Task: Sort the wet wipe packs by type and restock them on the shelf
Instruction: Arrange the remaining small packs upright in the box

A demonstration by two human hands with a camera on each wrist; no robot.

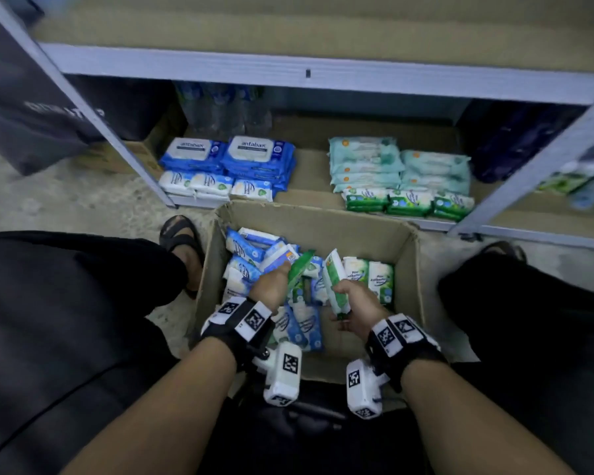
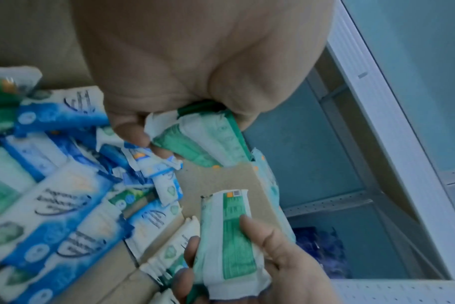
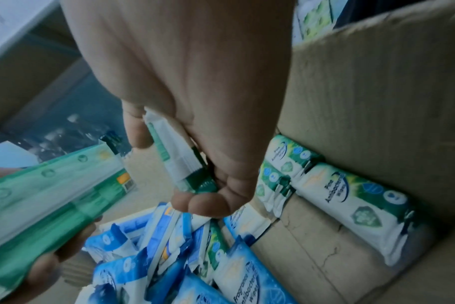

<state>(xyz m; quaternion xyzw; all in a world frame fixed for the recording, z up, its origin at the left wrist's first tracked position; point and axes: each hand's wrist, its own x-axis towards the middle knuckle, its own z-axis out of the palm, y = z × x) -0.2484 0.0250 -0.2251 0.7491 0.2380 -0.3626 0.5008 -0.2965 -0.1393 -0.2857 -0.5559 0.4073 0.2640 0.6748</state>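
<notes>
Both wrists hang over the near edge of the cardboard box [image 1: 405, 269], each hand busy with one green-and-white pack. My left hand [image 1: 271, 286] has its fingers curled round a green pack [image 1: 299, 269] held tilted above the jumble of blue packs [image 1: 244, 255] at the box's left side. My right hand [image 1: 355, 303] pinches a second green pack [image 1: 335, 279] on edge near the middle.

Risks, as I judge them: both grips sit on the packs' ends, so the slick wrap could slide free and drop back into the pile. Loose green packs [image 1: 379, 275] stand against the right wall of the box, easy to overlook. On the bottom shelf [image 1: 316, 176], the green row [image 1: 408, 202] lies at the front right; setting these by the white-and-blue row [image 1: 216, 186] at the front left would spoil the sort.

Only the head view shows the shelf rows. In the left wrist view, the right hand's fingers [image 2: 257, 230] are seen wrapping the printed back of its pack. Labels on the green packs by the box wall are shown only in the right wrist view.
</notes>
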